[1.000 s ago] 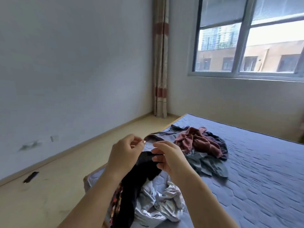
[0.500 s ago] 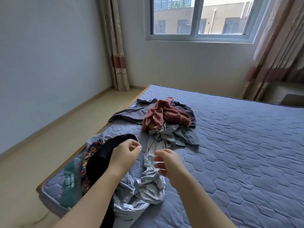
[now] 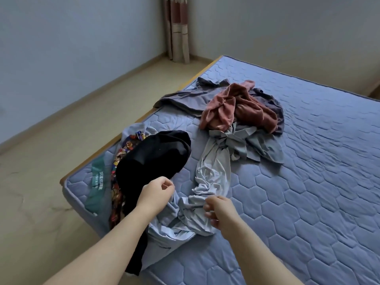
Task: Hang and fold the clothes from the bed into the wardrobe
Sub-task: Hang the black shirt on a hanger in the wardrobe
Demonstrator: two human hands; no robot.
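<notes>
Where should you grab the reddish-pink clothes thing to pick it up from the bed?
Probably by the bunched, knotted-looking part at the near left end of the reddish-pink garment, reaching down from above. It lies crumpled on top of the grey clothes, and that raised bunch offers the most to pinch without catching the grey fabric beneath. Neither the left hand nor the right hand is near it.

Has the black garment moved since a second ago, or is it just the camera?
Yes. The black garment was lifted in front of the clothes pile; now it has dropped onto the mattress near its corner, with the left hand at its edge.
</notes>
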